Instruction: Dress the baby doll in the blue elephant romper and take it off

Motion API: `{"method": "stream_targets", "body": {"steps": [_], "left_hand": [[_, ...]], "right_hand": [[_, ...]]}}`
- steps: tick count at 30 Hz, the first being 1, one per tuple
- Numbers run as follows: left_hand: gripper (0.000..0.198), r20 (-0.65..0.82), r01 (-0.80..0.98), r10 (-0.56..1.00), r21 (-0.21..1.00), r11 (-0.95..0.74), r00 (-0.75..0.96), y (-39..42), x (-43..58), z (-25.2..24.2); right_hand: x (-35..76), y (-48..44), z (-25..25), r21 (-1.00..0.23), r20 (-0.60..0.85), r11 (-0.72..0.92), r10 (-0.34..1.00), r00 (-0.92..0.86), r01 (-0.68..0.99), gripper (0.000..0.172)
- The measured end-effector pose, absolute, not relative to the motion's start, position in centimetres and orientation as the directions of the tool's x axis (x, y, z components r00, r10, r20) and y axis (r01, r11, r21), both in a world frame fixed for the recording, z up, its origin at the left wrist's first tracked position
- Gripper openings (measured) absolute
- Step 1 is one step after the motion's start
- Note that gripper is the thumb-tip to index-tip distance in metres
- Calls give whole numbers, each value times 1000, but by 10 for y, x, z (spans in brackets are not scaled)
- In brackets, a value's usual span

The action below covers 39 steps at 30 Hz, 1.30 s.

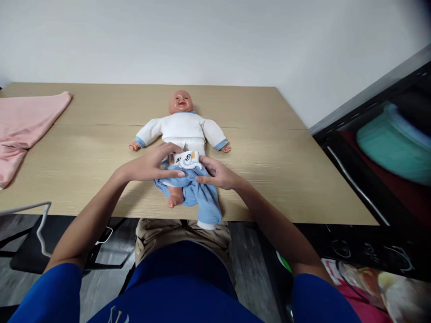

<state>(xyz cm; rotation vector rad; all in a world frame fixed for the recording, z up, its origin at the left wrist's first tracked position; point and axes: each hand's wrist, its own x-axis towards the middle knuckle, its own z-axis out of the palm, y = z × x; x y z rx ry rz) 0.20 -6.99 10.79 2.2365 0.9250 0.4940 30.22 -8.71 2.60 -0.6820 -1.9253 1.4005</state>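
Observation:
A baby doll (182, 102) lies on its back on the table, head away from me, in a white sweater (183, 125) with blue cuffs. Fluffy blue trousers (191, 184) with a white animal-face patch are bunched around its legs. One bare foot (175, 198) sticks out of the left trouser leg. The other trouser leg hangs flat over the table's front edge, with no foot showing. My left hand (156, 162) grips the trousers at the left, thumb on the blue cloth and fingertips by the waist. On the right side, my right hand (218, 172) pinches the same trousers between thumb and fingers.
A pink cloth (27, 128) lies on the left of the wooden table (269, 179). To the right stands a black rack with a green, rounded item (393, 143). Bagged items (387, 287) sit low at the right. A black chair (43, 242) is below left.

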Motion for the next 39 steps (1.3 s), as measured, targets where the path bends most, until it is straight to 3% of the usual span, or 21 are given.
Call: {"method": "stream_targets", "body": {"steps": [3,7,13,19,23,26,29,31,33,39], "left_hand": [[48,-68,502,653,701,-506,754,-48,25,118],[35,-174,425,529,812,-400,831,-21,37,120],[40,-260,361,396,910,-204,881,-16,62,116],[38,-178,261,379,948,-180,908,-20,70,97],[31,-172,233,315,958,-168,933,-16,70,86],[30,-152,209,357,970,-126,922,-16,71,82],[30,-234,230,170,972,43,957,-21,70,82],[31,-274,278,-44,953,121,961,-23,69,82],[33,-285,308,-162,942,135,945,-25,70,82],[40,-189,209,-145,968,135,971,-23,69,73]], "right_hand": [[314,-86,35,-953,165,293,717,-677,78,58],[339,-86,42,-960,59,242,672,-738,143,41],[346,-87,30,-991,64,127,733,-677,44,52],[347,-89,25,-995,53,92,780,-624,30,48],[354,-92,36,-987,-68,61,673,-736,147,56],[358,-95,42,-968,-180,54,536,-825,246,40],[360,-98,42,-975,-187,25,449,-874,221,49],[361,-99,38,-988,-145,-34,505,-851,149,50],[362,-101,34,-993,-116,-80,575,-810,85,51],[362,-106,30,-986,-143,-158,581,-801,62,54]]}}
